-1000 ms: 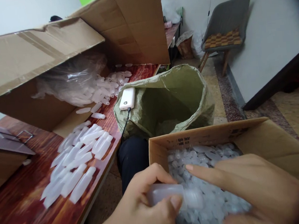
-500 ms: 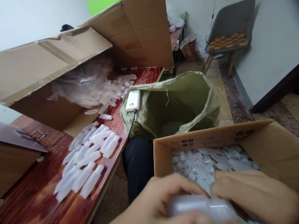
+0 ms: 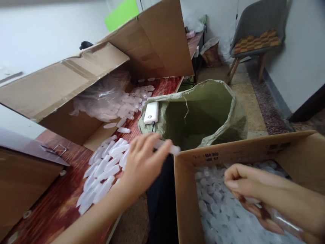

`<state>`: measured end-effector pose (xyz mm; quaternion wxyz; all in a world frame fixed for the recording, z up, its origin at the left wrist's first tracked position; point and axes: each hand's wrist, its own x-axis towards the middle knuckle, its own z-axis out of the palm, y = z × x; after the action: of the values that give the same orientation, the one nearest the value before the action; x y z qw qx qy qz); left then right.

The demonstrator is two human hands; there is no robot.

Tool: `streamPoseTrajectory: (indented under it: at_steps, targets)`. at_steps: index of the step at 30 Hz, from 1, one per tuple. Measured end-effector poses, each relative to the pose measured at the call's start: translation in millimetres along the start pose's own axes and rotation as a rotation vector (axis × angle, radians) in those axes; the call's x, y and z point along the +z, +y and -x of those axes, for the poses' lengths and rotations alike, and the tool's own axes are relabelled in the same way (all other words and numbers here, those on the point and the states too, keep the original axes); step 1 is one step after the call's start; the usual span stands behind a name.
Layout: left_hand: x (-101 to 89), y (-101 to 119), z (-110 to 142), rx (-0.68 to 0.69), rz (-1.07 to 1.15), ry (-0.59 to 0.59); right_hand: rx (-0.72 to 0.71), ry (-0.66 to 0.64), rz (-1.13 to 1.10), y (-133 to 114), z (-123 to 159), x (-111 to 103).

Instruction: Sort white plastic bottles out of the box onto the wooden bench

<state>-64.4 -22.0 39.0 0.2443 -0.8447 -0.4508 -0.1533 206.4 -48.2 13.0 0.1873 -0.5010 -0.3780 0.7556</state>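
My left hand point(image 3: 144, 161) is over the table's edge, closed around a translucent plastic bottle point(image 3: 174, 149) whose end pokes out past the fingers towards the right. My right hand point(image 3: 259, 189) hovers above the open cardboard box point(image 3: 189, 211), its thumb and forefinger pressed together. A clear plastic piece point(image 3: 286, 221) shows under that palm; its exact kind is partly hidden. Inside the box lies a heap of small translucent plastic pieces point(image 3: 218, 208). Rows of frosted bottles point(image 3: 104, 172) lie on the reddish wooden table point(image 3: 52, 200), left of my left hand.
A large tipped carton point(image 3: 85, 79) holds a plastic bag point(image 3: 100, 101) and more bottles spilling out. Beyond my lap stands an open green woven sack point(image 3: 201, 114) with a white power bank point(image 3: 151, 112) and cable at its rim. A grey chair point(image 3: 259, 26) is at the back right.
My hands have separated. The left moved up and left out of the box area with a bottle; the right rose slightly above the heap. The view shifted a little.
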Motion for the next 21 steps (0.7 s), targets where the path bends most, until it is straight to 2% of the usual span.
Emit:
streamPoseTrajectory:
  at_steps: [3,5,8,14,18,21]
  targets:
    - [20.2,-50.1,2.0,-0.296,-0.069,-0.246,0.025,0.056,-0.193,-2.8,-4.1,-6.4]
    - [29.8,-75.9,3.4,-0.356,-0.076,-0.345,0.014,0.027,-0.236,-7.7,-4.1,-7.3]
    - [39.3,-100.1,5.0,-0.356,-0.057,-0.449,-0.001,-0.017,-0.211,-18.5,-2.3,-5.2]
    - [52.0,-115.2,7.0,-0.342,-0.007,-0.584,-0.246,0.108,-0.175,-35.8,-5.9,-14.0]
    - [49.3,-116.9,4.8,-0.333,-0.008,-0.561,-0.323,0.207,-0.274,-43.0,-7.5,-23.5]
    - [37.7,-105.9,-4.4,-0.333,-0.003,-0.483,-0.392,0.309,-0.306,-46.7,-4.8,-26.6]
